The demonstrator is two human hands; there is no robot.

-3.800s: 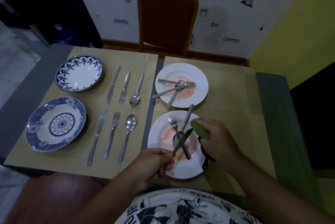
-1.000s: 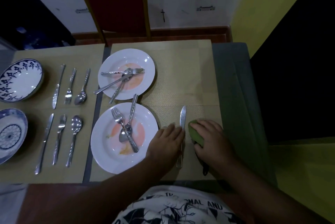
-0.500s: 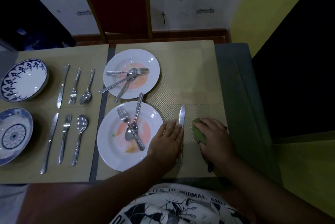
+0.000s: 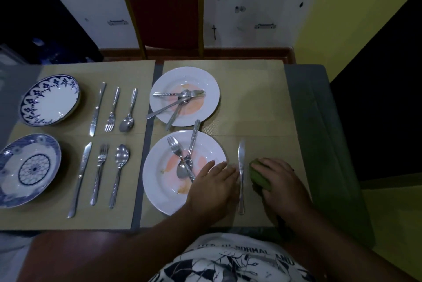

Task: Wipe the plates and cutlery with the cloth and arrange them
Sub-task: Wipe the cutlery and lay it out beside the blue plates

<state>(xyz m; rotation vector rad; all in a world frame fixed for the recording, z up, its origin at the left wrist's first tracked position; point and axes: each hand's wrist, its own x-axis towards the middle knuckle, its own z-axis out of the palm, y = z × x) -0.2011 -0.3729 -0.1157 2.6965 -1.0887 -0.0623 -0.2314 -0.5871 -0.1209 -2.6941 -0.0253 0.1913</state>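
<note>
A knife lies straight on the right placemat, just right of the near white plate. That plate is smeared orange and carries a fork crossed with a spoon. My left hand lies flat with straight fingers over the plate's right rim, beside the knife. My right hand grips a green cloth to the right of the knife. The far white plate, also smeared, holds three crossed pieces of cutlery.
On the left placemat stand two blue-patterned plates, each with a knife, fork and spoon laid in a row beside it. A red chair stands behind the table. The grey table edge runs along the right.
3.8 s ago my left hand held the knife over the near plate. The knife now lies on the mat right of the plate, and my left hand has slid left over the rim.
</note>
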